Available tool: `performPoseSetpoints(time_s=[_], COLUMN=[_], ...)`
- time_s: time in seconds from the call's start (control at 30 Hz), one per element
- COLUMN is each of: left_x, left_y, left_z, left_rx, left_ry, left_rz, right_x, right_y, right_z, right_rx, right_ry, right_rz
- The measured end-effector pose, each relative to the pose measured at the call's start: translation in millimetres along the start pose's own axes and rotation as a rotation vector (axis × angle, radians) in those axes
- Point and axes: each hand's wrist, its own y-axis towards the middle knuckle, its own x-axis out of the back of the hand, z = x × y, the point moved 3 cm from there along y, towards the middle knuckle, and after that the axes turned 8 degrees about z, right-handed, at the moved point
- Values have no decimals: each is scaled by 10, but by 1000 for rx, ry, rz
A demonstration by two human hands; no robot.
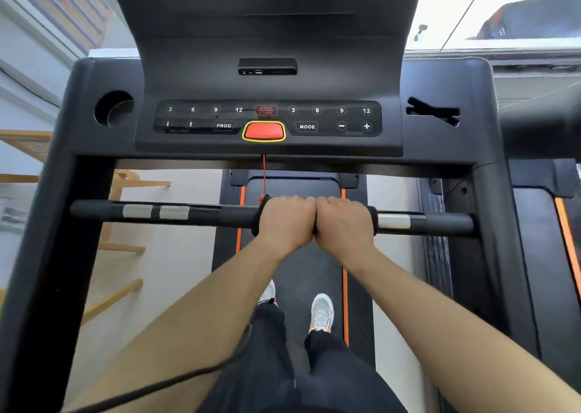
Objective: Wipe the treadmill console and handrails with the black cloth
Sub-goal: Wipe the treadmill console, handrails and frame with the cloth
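Daylight is pouring in from the window [503, 7] at upper right, and it is blowing out to near white there. I am seeing a softer wash from the glazing [53, 10] at upper left. The console [267, 120] is staying dark and matte, its button legends reading clearly. Metal sensor plates [393, 221] on the crossbar are catching a pale sheen. Wide-angle bending is bowing the side uprights [47, 224] outward. Edges are smearing slightly; the centre is holding sharp.
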Motion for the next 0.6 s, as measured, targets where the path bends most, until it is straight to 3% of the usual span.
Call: performPoseSetpoints(time_s=[0.13, 0.2, 0.23, 0.3, 0.37, 0.43, 0.5, 0.6], left_x=[191, 196, 171, 142, 50, -58, -117, 13], left_y=[394, 457, 429, 280, 48, -123, -124, 11], left_z=[178, 174, 160, 105, 35, -89, -231, -508], left_rx=[-130, -105, -84, -48, 23, 42, 17, -43], left_ry=[-271, -324, -315, -241, -70, 36, 22, -38], left_rz=[783, 919, 882, 593, 126, -193, -342, -297], right_x=[249, 301, 304, 251, 120, -14, -101, -96], right_y=[325, 392, 399, 324, 112, -193, -391, -471], right_z=[-153, -171, -166, -142, -100, -116, -229, -521], right_rx=[124, 133, 122, 97, 94, 65, 20, -63], right_ry=[229, 351, 359, 237, 97, 23, -24, -49], right_rz=[748, 941, 944, 734, 262, -99, -270, -284])
